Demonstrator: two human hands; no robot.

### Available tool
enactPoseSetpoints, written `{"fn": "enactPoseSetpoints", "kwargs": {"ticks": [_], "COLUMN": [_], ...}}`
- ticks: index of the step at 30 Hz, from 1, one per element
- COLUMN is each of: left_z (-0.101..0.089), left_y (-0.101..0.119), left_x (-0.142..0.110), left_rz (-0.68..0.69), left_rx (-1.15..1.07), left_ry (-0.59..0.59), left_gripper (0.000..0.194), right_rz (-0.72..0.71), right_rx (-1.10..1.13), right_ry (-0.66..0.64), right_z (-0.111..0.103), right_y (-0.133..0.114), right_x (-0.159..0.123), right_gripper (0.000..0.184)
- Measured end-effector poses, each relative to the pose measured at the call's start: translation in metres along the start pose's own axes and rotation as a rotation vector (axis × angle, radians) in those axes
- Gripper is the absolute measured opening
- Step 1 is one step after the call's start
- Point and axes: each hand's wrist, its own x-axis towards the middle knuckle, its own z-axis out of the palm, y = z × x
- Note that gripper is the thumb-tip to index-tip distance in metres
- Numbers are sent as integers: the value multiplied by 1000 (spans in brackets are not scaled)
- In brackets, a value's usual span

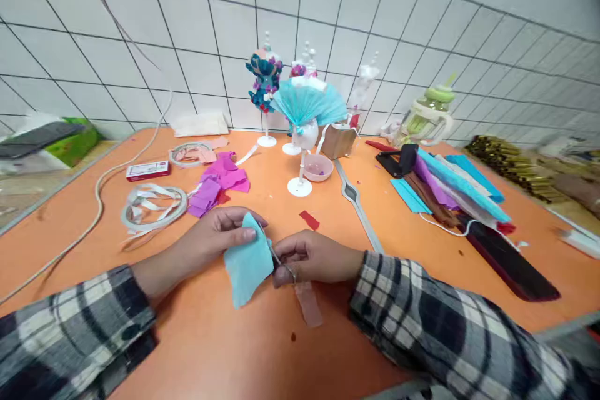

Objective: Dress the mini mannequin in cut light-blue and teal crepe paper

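Note:
My left hand [224,232] pinches a piece of light blue crepe paper [248,265] between thumb and fingers, above the orange table. My right hand [312,257] is closed at the paper's right edge, around what looks like a small pair of metal scissors [276,254], mostly hidden by the fingers. A thin grey part of them runs along the paper's edge. A pale pink strip [309,305] lies below my right hand, and a small red paper scrap [309,220] lies beyond it. Further back stands a white mini dress form [307,135] with a blue pleated paper fan [300,103] on it.
Purple and pink paper pieces [225,174], tape rolls [154,206] and a small red-and-white box [148,170] lie left. A pink bowl [318,168] stands behind. Folded coloured paper [450,184], a black phone-like object [509,259] and a green-lidded bottle [425,114] are right.

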Motion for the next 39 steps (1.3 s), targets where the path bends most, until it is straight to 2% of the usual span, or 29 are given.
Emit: {"fn": "enactPoseSetpoints", "kwargs": {"ticks": [4,11,22,27,39], "left_z": [-1,3,3,7,14], "left_y": [-3,4,2,7,14], "left_x": [0,-3,-5,-3,-4], "left_rz": [-19,-1,-89,-78,31], "left_rx": [41,190,205,281,281], "left_ry": [15,46,20,-17,-139], "left_gripper": [41,47,55,47,33], "right_rz": [27,49,39,15,59], "right_rx": [-6,-58,-92,-75,-59], "right_ry": [-14,-35,54,27,1], "right_z": [4,6,9,10,8], "right_y": [-1,-8,-5,-5,-2], "right_x": [-2,-5,-5,-6,-6], "right_gripper": [43,58,57,57,54]}}
